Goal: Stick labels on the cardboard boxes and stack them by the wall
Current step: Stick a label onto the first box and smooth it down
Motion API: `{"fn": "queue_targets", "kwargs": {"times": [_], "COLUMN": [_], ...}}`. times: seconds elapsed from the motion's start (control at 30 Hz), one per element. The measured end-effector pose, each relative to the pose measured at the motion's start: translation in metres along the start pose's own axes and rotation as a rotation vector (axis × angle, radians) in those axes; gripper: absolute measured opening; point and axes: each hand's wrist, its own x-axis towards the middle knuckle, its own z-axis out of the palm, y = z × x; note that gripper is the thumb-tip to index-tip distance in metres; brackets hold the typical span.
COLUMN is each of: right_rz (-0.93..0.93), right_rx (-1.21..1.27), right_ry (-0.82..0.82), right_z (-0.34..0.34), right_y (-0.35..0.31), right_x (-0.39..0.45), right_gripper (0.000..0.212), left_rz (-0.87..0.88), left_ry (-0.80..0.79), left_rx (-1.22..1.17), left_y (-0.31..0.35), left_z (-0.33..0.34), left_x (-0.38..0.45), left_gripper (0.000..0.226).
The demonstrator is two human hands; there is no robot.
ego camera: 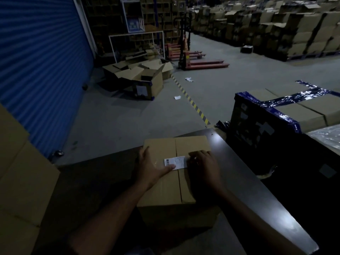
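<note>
Pressing a white label (175,162), long axis across the top seam of the cardboard box (165,183) on the dark table (248,181), with left hand (150,167) flat, thumb stretched onto it, and right hand (203,167) fingers together on its right end.

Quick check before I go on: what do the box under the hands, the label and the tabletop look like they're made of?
Box: brown corrugated cardboard, matte, with a flap seam down the middle. Label: white printed paper, likely adhesive, barcode at its left end. Tabletop: dark, smooth and glossy, reflecting light; laminate or coated board, can't tell which.
</note>
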Motion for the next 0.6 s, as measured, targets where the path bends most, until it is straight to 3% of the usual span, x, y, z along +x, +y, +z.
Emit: {"fn": "queue_targets", "kwargs": {"times": [0.27,0.43,0.6], "right_rz": [-0.088,0.052,0.037], "right_rx": [-0.132,0.056,0.073], "right_ry": [-0.109,-0.087,-0.093], "right_z": [0.002,0.001,0.011], "right_y": [-0.003,0.001,0.002], "right_x": [0.004,0.001,-0.001], "right_gripper": [0.04,0.027,0.034], "left_rz": [0.0,-0.005,-0.02], "left_ry": [0.029,0.029,0.02], "left_rx": [0.017,0.059,0.065], "left_y": [-0.007,-0.004,-0.003], "left_z": [0.008,0.007,0.006], "left_x": [0.007,0.003,0.003], "left_gripper": [0.127,0.124,0.124]}}
